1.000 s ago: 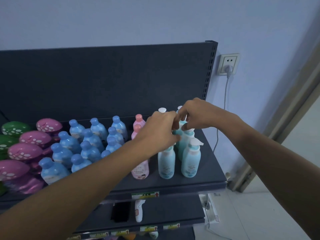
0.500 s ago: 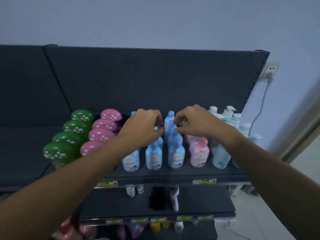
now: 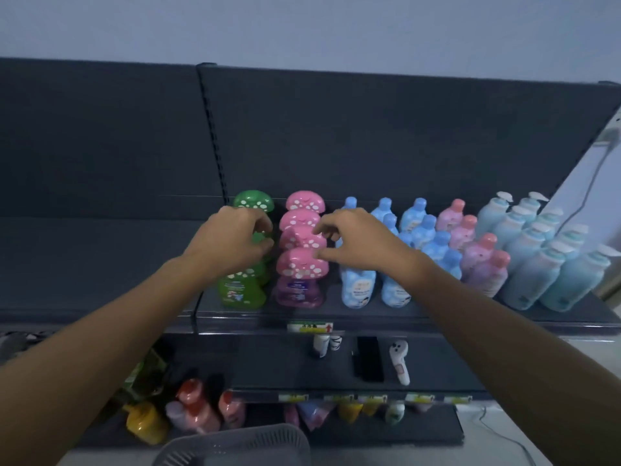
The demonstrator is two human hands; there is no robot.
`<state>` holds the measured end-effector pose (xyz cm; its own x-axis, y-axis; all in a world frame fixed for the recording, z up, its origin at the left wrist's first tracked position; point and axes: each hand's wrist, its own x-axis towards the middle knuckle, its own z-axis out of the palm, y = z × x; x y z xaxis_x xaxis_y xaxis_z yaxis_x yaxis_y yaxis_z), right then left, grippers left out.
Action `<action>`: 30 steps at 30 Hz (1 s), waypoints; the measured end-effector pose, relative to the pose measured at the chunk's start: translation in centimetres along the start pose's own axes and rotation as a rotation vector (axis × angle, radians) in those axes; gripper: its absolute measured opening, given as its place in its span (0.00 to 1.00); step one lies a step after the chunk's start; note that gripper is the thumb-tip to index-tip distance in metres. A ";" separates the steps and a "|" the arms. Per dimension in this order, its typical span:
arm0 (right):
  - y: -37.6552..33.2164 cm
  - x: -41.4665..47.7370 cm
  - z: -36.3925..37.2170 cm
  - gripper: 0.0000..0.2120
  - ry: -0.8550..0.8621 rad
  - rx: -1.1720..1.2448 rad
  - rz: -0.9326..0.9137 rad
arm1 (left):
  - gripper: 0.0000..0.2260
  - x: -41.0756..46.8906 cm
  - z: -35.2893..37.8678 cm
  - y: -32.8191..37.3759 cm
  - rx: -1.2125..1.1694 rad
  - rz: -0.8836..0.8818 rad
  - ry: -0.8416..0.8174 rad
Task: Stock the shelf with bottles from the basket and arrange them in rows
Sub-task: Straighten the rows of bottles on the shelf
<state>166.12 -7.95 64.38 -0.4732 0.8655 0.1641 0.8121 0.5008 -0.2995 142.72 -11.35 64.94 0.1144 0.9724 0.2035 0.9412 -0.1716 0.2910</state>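
Observation:
The top shelf (image 3: 336, 318) holds bottles in rows running front to back. My left hand (image 3: 232, 242) curls over a green mushroom-capped bottle (image 3: 240, 290) row at the left, its fingers round a green cap behind the front one. Just to its right, my right hand (image 3: 356, 240) reaches across the pink mushroom-capped bottles (image 3: 299, 290), with thumb and fingertips pinching the cap of the second bottle from the front. Blue bottles (image 3: 358, 287) stand partly hidden under my right wrist. The grey basket (image 3: 235, 445) shows at the bottom edge.
Further right stand pink-capped lilac bottles (image 3: 484, 269) and teal pump bottles (image 3: 537, 274). The top shelf left of the green row is bare. Lower shelves carry a white handheld device (image 3: 400, 361), a black object (image 3: 368, 359) and assorted bottles (image 3: 195, 412). A cable (image 3: 588, 193) hangs at right.
Both hands and my view have shifted left, from the teal pump bottles past the blue bottles to the green and pink mushroom-capped rows.

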 end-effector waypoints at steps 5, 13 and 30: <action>-1.8 0.9 2.7 0.27 -0.029 -0.069 -0.030 | 0.17 -0.4 -0.9 -3.3 0.139 0.032 -0.153; -2.3 1.8 5.0 0.30 -0.087 -0.179 -0.007 | 0.21 -0.7 0.0 -5.4 0.189 0.108 -0.213; -1.6 2.9 5.1 0.29 -0.109 -0.188 0.003 | 0.19 0.0 1.4 -6.1 0.198 0.124 -0.110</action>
<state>161.68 -6.33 60.56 -0.4964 0.8662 0.0576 0.8583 0.4996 -0.1173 137.42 -10.11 61.84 0.2564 0.9591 0.1201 0.9605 -0.2667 0.0794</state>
